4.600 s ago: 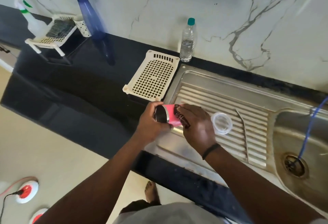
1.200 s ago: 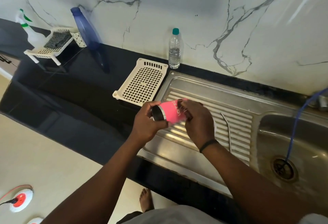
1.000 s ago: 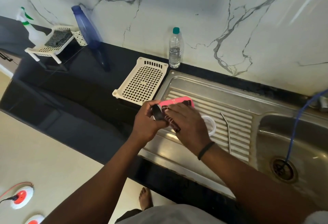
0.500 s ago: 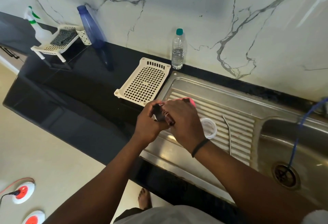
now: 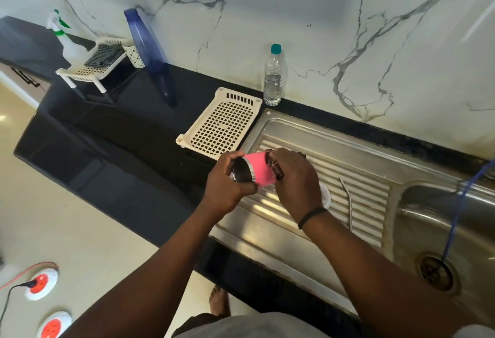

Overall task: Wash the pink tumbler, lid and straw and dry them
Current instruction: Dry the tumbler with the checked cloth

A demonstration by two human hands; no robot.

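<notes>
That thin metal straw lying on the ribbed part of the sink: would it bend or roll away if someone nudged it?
The straw looks like shiny metal, so it is probably stiff, not floppy. It lies along the grooves of the steel draining board, which would likely keep it from rolling sideways. Its top end is bent, which should also hinder rolling. Being so thin and smooth, it may be fiddly to pinch up.

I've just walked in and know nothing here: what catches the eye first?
The pink tumbler, held on its side over the steel draining board by the left hand at its base and the right hand at its mouth. Right of them lies a metal straw.
</notes>
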